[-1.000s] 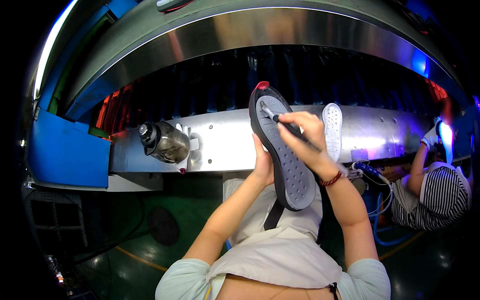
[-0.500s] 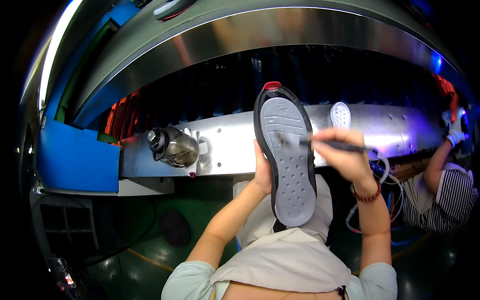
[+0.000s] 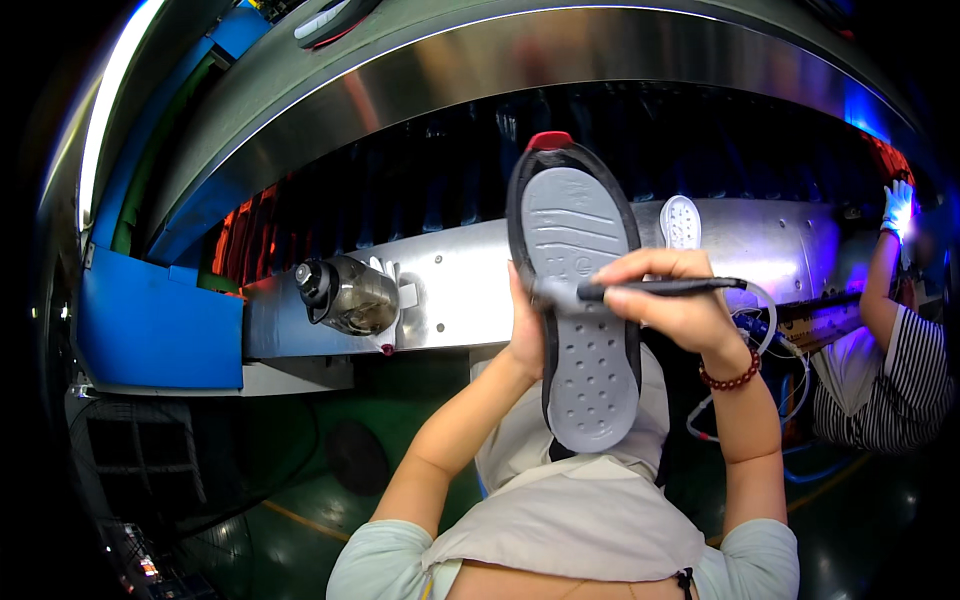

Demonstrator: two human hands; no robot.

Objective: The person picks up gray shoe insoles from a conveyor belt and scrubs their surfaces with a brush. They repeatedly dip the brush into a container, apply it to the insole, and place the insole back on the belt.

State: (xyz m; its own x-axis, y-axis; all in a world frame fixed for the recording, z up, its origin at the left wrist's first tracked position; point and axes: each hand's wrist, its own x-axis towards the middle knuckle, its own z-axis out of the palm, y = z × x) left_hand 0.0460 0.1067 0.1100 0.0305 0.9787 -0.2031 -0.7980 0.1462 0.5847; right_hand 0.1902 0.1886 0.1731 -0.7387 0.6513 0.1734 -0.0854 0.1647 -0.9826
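Note:
A shoe is held upright above my lap with its bottom toward me, showing a grey outsole with grooves above and dimples below. Its rim is black and a red tab tops it. Along its left edge, my left hand is closed on it, the fingers partly hidden behind. Between thumb and fingers of my right hand is a black-handled brush, with a clear hose running from its back end. The pale, blurred bristles are at the left-middle of the outsole.
A metal ledge spans ahead of me, bearing a dark drinking bottle and a small white dimpled sole piece. Beyond it runs a conveyor carrying another shoe. At right, a co-worker's gloved hand reaches toward the machine.
The brush has moved down and left across the outsole to its left edge. The shoe's top sits a little higher. At right, the co-worker's gloved hand has gone up.

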